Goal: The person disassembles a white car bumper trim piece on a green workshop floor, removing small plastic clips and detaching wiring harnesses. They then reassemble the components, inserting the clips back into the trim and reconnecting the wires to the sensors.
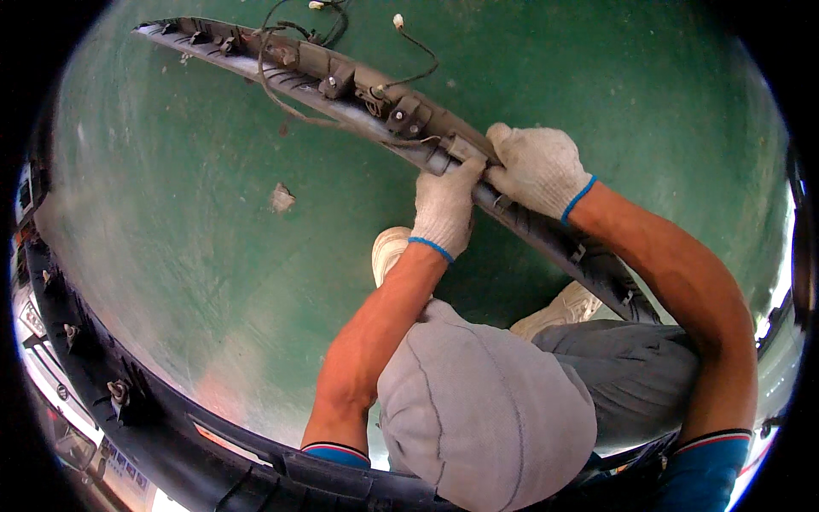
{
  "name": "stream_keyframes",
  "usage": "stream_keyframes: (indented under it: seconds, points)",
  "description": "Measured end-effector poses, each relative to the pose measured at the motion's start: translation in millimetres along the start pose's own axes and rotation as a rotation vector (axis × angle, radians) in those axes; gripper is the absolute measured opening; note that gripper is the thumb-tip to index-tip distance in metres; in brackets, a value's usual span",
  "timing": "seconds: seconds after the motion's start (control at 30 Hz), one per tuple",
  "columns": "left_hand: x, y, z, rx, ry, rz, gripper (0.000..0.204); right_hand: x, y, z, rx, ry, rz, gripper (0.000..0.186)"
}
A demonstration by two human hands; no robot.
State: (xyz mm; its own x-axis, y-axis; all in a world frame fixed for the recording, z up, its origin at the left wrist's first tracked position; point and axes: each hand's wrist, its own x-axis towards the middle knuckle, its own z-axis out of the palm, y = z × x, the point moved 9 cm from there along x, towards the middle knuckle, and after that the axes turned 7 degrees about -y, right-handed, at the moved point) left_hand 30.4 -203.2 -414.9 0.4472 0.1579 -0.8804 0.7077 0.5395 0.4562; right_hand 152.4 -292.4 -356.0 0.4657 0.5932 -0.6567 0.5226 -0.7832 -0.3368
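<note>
A long, dark car trim strip [358, 124] lies slantwise across the view, its inner side showing, with clips, small housings and a wiring harness [286, 102]. My left hand [445, 209], in a white knitted glove with a blue cuff, is closed on the strip's near edge around its middle, beside a small light-coloured part [463, 149]. Close to its right, my right hand [542, 171], gloved the same way, is closed at the strip's far edge. The fingertips of both hands are partly hidden, so any small piece between them cannot be made out.
Green painted floor [213, 222] lies underneath, with a small pale scrap [282, 198] on it. Loose wires with a white connector [398, 21] trail beyond the strip. A large black curved bumper-like part [162, 414] arcs along the lower left. My grey-trousered knees [490, 414] are below the hands.
</note>
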Motion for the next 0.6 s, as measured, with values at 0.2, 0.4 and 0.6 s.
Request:
stream_keyframes:
  seconds: [0.2, 0.4, 0.6]
  points:
    - [8.6, 5.5, -0.8, -0.069, 0.026, 0.130, 0.029, 0.9, 2.1, 1.2, 0.063, -0.051, 0.054, 0.036]
    - [8.4, 5.2, -3.4, -0.030, 0.051, 0.175, 0.031, -11.3, 25.2, 2.9, 0.405, -0.031, 0.019, 0.044]
    - [9.0, 1.8, -5.5, -0.033, 0.073, 0.135, 0.029, -5.5, 41.7, 15.7, 0.555, -0.126, 0.037, 0.044]
